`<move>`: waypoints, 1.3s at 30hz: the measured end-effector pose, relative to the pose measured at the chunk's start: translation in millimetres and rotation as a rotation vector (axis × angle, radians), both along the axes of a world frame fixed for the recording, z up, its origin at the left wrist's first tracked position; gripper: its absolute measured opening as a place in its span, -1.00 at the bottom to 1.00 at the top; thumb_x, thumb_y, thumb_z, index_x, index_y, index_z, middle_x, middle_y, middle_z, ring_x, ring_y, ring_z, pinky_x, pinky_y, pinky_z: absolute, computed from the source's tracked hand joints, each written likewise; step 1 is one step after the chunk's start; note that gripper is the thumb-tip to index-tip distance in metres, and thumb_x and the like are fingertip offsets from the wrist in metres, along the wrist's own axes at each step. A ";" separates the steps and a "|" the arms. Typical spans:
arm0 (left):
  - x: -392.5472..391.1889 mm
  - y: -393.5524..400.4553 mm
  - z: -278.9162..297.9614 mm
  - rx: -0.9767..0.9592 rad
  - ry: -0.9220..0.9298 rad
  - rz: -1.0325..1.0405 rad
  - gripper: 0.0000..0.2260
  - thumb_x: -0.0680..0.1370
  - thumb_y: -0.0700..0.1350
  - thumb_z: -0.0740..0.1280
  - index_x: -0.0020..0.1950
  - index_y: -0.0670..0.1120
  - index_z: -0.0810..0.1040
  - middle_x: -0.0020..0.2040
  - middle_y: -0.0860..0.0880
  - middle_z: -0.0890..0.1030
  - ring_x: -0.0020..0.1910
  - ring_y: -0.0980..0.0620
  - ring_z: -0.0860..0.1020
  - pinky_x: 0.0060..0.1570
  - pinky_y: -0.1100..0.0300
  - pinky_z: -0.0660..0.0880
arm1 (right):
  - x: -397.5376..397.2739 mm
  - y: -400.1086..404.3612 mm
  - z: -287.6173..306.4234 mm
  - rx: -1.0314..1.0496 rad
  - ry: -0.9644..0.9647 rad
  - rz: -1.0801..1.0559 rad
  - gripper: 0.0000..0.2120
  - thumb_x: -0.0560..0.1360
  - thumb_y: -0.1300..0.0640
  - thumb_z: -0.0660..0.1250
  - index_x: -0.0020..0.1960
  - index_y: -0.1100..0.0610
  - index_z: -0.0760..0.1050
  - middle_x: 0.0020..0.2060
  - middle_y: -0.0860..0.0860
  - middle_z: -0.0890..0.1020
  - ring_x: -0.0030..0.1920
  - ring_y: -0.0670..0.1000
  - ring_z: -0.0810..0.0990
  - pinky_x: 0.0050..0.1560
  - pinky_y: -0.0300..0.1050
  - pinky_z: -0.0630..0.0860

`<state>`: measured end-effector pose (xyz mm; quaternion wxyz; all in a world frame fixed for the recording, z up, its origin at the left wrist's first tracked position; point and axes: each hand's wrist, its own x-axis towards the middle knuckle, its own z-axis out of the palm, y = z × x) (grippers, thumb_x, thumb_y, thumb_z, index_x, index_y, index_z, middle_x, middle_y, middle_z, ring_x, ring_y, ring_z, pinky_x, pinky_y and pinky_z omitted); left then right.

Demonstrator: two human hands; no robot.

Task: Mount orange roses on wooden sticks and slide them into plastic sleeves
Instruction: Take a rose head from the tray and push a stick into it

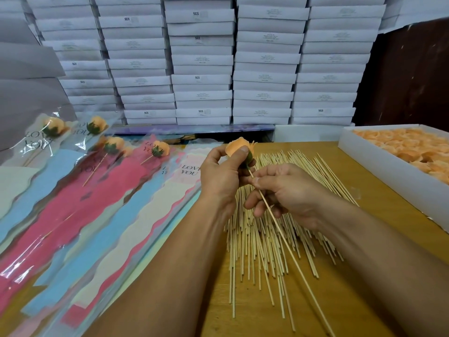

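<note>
Behind, a wall of stacked white cartons (pixel 201 69); in front, a wooden bench (pixel 345 300) strewn with loose sticks (pixel 262 239). Above the pile, left hand (pixel 222 177) curled round an orange rose (pixel 237 148), thumb over the petals; right hand (pixel 289 190) pinching one stick (pixel 286 242) near its top, tip meeting the green base of the rose. Both grips clamped, neither slack. Risks from here, as a guess: stick driven off-centre and out through the petals, bloom crushed under the thumb, or the thin stick bowing and snapping if pushed from too far down. At the right edge, a shallow white tray (pixel 388 166) packed with more orange blooms (pixel 418 149). On the left, overlapping printed plastic sleeves (pixel 136 215), several farther back already holding a finished rose (pixel 160 148) on its stick; nearer ones seemingly unfilled.
</note>
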<state>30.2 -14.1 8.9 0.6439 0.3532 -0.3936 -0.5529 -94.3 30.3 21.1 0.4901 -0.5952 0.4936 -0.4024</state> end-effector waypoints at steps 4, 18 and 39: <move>-2.7 -2.0 -5.7 0.015 -0.028 0.011 -0.82 0.59 -0.17 0.39 0.14 -0.21 0.52 -0.14 -0.21 0.65 -0.31 0.00 0.63 -0.43 0.22 0.52 | -1.4 -1.9 -0.5 0.034 0.001 -0.001 -0.89 0.66 0.18 0.25 0.07 0.18 0.54 -0.27 0.15 0.73 -0.43 -0.01 0.65 -0.57 -0.27 0.36; -14.5 -15.7 -10.8 0.074 -1.123 0.252 -0.74 0.62 -0.14 0.19 0.28 -0.19 0.44 0.22 -0.19 0.55 0.17 -0.19 0.52 0.01 0.06 0.40 | -22.0 -13.0 -0.1 0.077 -0.028 -0.134 -0.86 0.67 0.17 0.23 0.14 0.20 0.52 -0.28 0.12 0.74 -0.45 -0.03 0.64 -0.59 -0.27 0.32; 125.6 -79.8 -30.4 0.099 -1.942 -0.106 -0.37 0.65 0.30 -0.18 0.65 0.03 -0.15 0.64 0.07 -0.20 0.60 0.03 -0.25 0.50 -0.26 -0.22 | -22.0 -15.5 -3.1 0.074 0.030 -0.078 -0.88 0.68 0.17 0.22 0.13 0.16 0.51 -0.24 0.14 0.74 -0.43 -0.01 0.64 -0.57 -0.25 0.35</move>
